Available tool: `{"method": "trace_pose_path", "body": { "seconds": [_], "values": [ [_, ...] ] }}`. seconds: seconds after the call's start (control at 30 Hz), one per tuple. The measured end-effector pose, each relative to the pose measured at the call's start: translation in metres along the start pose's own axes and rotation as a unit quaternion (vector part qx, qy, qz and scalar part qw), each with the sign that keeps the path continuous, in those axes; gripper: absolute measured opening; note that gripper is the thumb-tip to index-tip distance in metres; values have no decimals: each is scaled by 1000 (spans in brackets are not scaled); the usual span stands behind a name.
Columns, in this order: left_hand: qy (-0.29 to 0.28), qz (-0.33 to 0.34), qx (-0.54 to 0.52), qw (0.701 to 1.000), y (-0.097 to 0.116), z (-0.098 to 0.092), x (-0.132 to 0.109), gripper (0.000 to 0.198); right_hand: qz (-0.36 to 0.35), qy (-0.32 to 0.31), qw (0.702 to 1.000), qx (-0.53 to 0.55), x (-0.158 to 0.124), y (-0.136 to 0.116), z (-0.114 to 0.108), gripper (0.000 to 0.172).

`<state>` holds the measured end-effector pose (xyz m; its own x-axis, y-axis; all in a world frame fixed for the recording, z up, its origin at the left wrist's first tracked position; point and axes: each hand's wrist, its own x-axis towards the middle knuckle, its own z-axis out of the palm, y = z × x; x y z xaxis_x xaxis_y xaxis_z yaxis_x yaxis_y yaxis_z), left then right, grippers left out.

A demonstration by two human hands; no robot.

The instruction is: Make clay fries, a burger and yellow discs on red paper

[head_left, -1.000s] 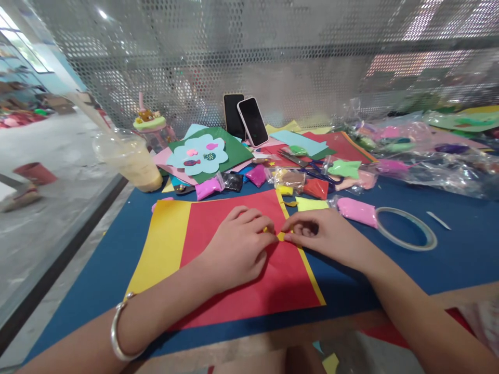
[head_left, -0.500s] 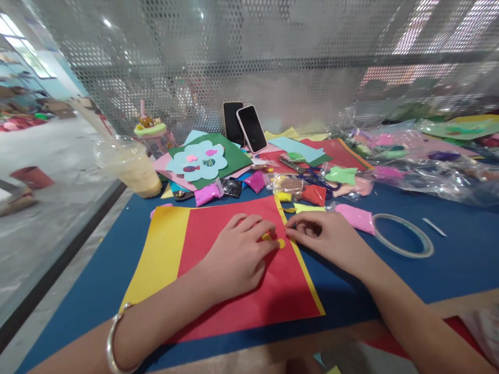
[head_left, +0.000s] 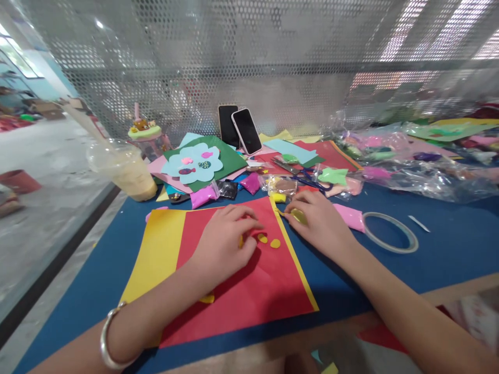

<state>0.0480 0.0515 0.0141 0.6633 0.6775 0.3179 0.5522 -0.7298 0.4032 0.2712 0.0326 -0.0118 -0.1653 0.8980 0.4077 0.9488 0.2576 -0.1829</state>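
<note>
A red sheet (head_left: 273, 280) with a yellow sheet (head_left: 161, 239) showing along its left and right edges lies on the table. My left hand (head_left: 230, 236) rests on the red sheet, fingers loosely bent, thumb and index finger apart. Just right of its fingertips are two small flat yellow clay pieces (head_left: 275, 243). More yellow shows behind its fingers and below the wrist. My right hand (head_left: 322, 221) lies over a yellow clay packet (head_left: 299, 216), seen between its fingers. Its fingertips are closed at a thin yellow clay strip (head_left: 281, 212) by the sheet's upper right corner.
Several clay packets (head_left: 205, 195), scissors (head_left: 288, 166) and coloured papers lie behind the sheets. Two phones (head_left: 247, 131) lean at the back. A plastic cup (head_left: 134, 174) stands at left. Right of my right hand are a tape roll (head_left: 390, 232) and plastic bags (head_left: 429, 179).
My left hand has drawn back leftward from the yellow pieces, uncovering two of them. My right hand has moved up over the yellow packet and its clay strip. The view has shifted slightly.
</note>
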Motion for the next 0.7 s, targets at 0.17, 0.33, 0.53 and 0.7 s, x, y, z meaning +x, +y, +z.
{"method": "trace_pose_path", "body": {
  "seconds": [0.17,0.33,0.53,0.7],
  "values": [
    [62,-131,-195,970,-1,-4,8,22,-72,64,987,126,4,-18,-18,14],
    [35,-139,-324,935,-2,-3,9,23,-137,79,967,200,13,-38,-18,10],
    [86,-158,-297,938,-5,-2,7,18,-75,118,952,272,11,-43,-8,8],
    [148,-157,-272,938,-7,-3,8,14,0,105,927,361,7,-49,-5,9]
  ]
}}
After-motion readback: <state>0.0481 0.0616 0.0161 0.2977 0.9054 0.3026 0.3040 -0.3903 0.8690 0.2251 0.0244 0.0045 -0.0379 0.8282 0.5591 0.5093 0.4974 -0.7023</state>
